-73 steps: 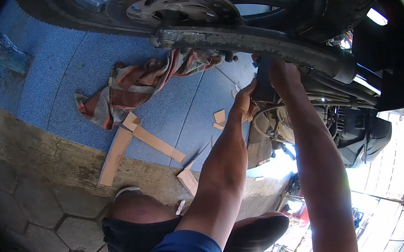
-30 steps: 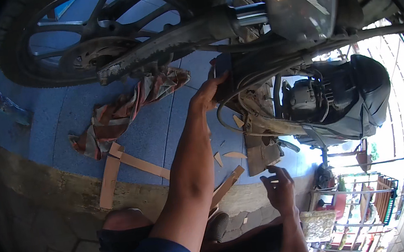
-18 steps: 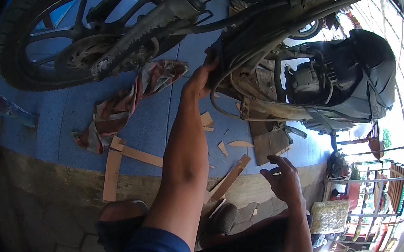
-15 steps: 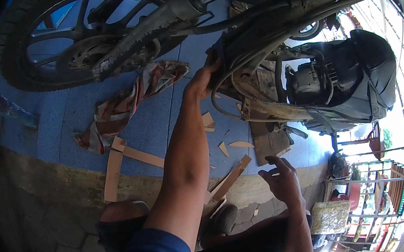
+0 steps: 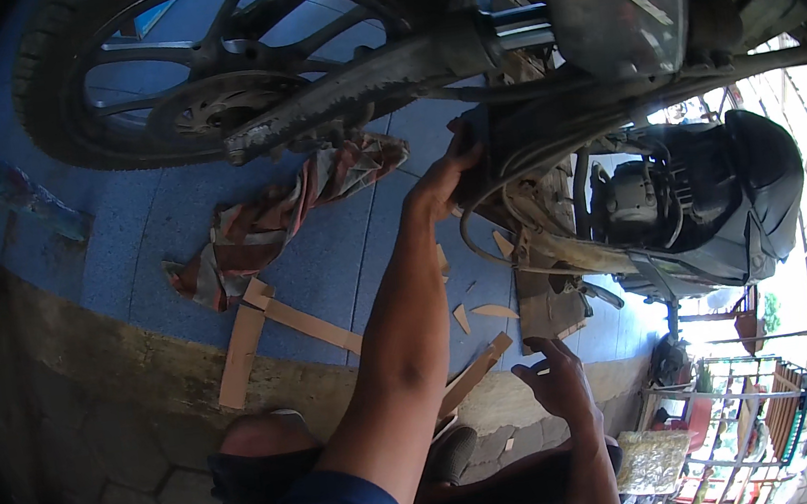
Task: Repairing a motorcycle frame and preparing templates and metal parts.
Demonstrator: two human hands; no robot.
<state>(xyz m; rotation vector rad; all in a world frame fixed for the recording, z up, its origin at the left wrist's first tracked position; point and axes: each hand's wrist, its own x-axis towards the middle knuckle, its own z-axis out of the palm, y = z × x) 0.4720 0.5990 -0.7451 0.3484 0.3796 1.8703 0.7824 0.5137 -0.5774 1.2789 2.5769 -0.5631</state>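
A motorcycle with worn dark parts fills the upper view, its front wheel (image 5: pixel 254 144) at the upper left and a scuffed fork leg (image 5: pixel 363 88) running from it. My left hand (image 5: pixel 447 178) reaches up to a dark flat panel (image 5: pixel 483 157) by the frame tubes; thumb and fingers close on its edge, with the fingers partly hidden. Just right of that hand, a thin cable (image 5: pixel 471 244) curves downward. Lower right, my right hand (image 5: pixel 561 386) hovers with bent fingers apart, holding nothing. It is nearest a piece of brown board (image 5: pixel 550 313).
A crumpled striped cloth (image 5: pixel 269 223) lies on the blue tiles under the wheel. Cut cardboard strips (image 5: pixel 243 352) and scraps are scattered along the raised floor's edge. The motorcycle's engine (image 5: pixel 631 199) is at right; a metal rack (image 5: pixel 736 413) stands beyond.
The view has shifted, so the motorcycle and floor things sit further right or lower. My left hand stays on the dark panel. My right hand remains raised, its fingers still apart.
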